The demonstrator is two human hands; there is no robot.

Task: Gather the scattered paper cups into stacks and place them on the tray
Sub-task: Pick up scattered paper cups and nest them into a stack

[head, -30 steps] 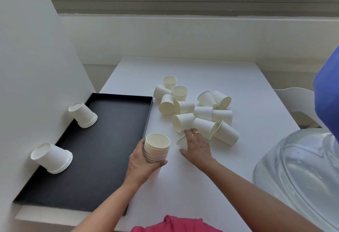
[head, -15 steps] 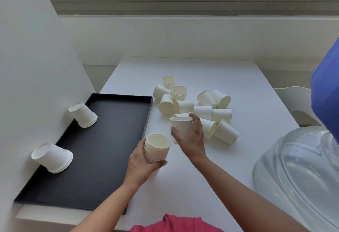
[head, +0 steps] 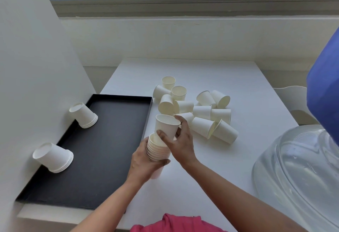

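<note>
Black tray [head: 102, 151] holds two tipped-over stacks; right hand [head: 180, 142] grips an upright cup [head: 166, 126], left hand [head: 145, 162] clasps the stack [head: 157, 151]

The tray [head: 117, 140] lies left on the table [head: 211, 72]. Two stacks [head: 84, 115] rest in it. Loose cups [head: 203, 112] lie right.

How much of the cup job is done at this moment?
Done: two short stacks of white paper cups lie on the black rectangular tray. In hand: the left hand holds a growing stack of cups, and the right hand lowers one single white cup into it. Left: over a dozen loose cups on the white table.
</note>
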